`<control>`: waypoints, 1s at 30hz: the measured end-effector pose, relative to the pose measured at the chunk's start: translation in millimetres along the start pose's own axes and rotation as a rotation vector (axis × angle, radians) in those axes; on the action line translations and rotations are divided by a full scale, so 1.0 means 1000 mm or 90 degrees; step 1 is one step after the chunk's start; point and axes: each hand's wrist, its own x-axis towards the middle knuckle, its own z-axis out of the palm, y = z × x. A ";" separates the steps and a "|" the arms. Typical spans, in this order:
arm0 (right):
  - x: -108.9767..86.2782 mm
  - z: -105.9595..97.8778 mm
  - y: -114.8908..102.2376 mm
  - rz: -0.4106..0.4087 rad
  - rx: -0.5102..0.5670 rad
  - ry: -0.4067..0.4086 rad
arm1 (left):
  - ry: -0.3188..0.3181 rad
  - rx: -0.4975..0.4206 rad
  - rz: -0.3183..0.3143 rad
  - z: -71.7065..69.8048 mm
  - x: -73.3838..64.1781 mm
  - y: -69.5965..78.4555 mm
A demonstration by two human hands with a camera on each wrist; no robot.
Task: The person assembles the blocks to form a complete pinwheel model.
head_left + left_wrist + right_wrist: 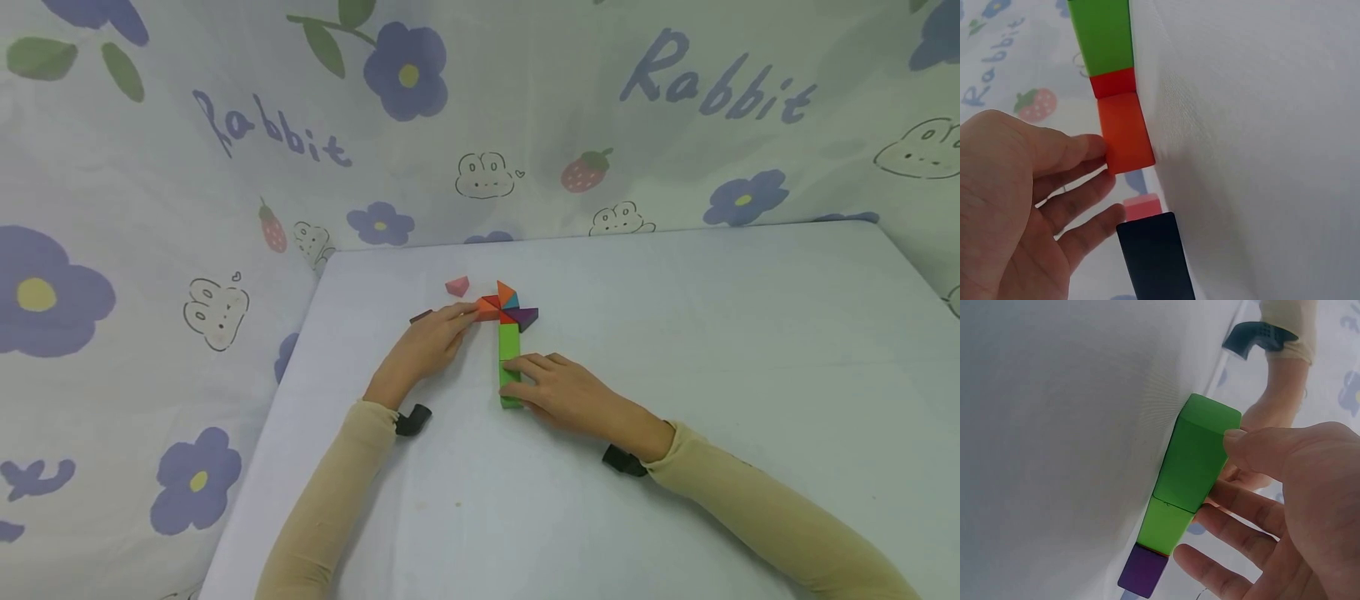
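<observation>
Colored blocks lie on the white table in a pinwheel with a straight stem. My left hand (431, 337) touches the orange block (1125, 132) at the pinwheel's left side, with the thumb on its face and fingertips at its edge. The stem is two green blocks (509, 342) in a row. My right hand (566, 393) rests its thumb and fingertips on the nearer green block (1194, 459). Around the pinwheel's middle sit red, orange and blue triangles, with a purple block (527, 317) on the right.
A pink block (457, 286) lies apart, behind the left hand. A dark block (1155, 256) stands left of the pinwheel, partly covered by that hand in the head view. Patterned cloth (525, 108) hangs behind the table (712, 333).
</observation>
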 end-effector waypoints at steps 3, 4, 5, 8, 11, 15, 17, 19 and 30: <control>0.000 0.001 0.000 0.000 0.003 0.001 | -0.002 0.002 0.000 0.000 0.000 0.000; 0.000 0.001 0.000 0.000 0.004 0.002 | -0.003 0.004 0.000 0.000 0.000 0.001; 0.000 0.001 0.000 -0.001 0.005 0.003 | -0.004 0.006 0.000 0.000 0.000 0.001; 0.000 0.001 -0.001 -0.004 0.002 0.007 | -0.012 0.011 -0.003 0.000 0.000 0.001; 0.000 0.001 -0.001 -0.005 0.001 0.008 | -0.018 0.011 -0.009 0.000 0.000 0.002; 0.000 0.001 -0.001 -0.002 0.004 0.011 | -0.020 0.007 -0.010 0.000 0.000 0.002; 0.000 0.001 -0.001 -0.003 0.003 0.015 | -0.023 0.006 -0.012 0.000 0.000 0.001; 0.000 0.001 -0.001 -0.005 0.001 0.017 | -0.027 0.007 -0.015 0.001 0.000 0.001; -0.001 0.002 -0.001 -0.001 0.004 0.014 | -0.011 0.008 -0.007 0.003 0.000 0.001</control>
